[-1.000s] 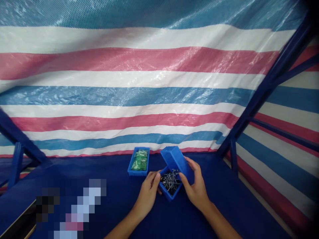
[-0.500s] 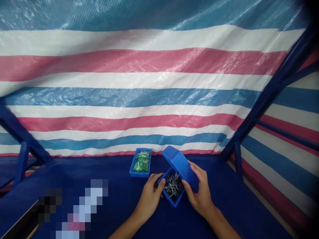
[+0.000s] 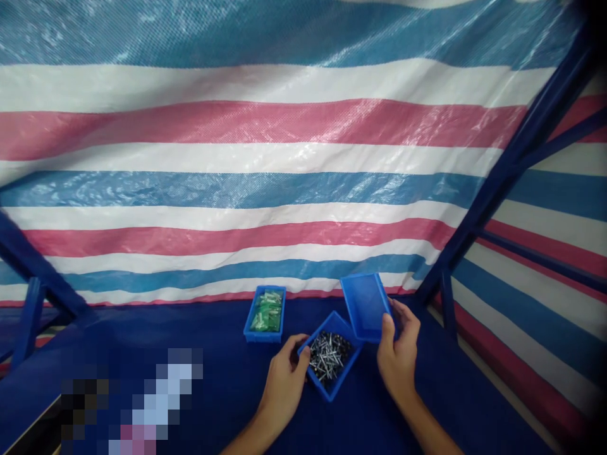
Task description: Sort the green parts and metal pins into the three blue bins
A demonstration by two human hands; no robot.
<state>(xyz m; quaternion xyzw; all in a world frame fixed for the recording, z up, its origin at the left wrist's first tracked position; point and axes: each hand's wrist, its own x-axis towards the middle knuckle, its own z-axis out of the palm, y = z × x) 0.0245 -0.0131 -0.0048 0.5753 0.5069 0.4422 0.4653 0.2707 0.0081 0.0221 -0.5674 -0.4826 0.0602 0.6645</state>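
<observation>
The left hand [image 3: 284,376] is closed on the near box [image 3: 329,390], its thumb over the left rim, while its other fingers go partly out of sight behind the wall. This box is blue, sits turned with one corner toward the person, and is low over the table [image 3: 213,385]; whether its base touches the tabletop cannot be made out. Inside lies a jumbled heap of metal pieces [image 3: 327,357], thin and shiny with some dark ends, too small and tangled to tell as nails or screws. The right hand [image 3: 398,347] grips the right edge of the tilted box [image 3: 366,306], also blue, thumb on the near side and the other fingers curled behind, partly hidden. Its open side faces the person, and its lower edge meets the right corner of the near box in the view; whether they truly touch is hard to say. To the left and farther back, the far box [image 3: 264,337] stands on the table, holding green packets [image 3: 268,311] whose contents are unclear under the glare. At lower left, coarse blocks blur a pale strip [image 3: 161,395] and part of a dark object [image 3: 45,426] with light edges, both cut off by the bottom of the view. Behind the table hangs a striped sheet [image 3: 265,123], and blue bars [image 3: 502,170] at either side run out of view.
</observation>
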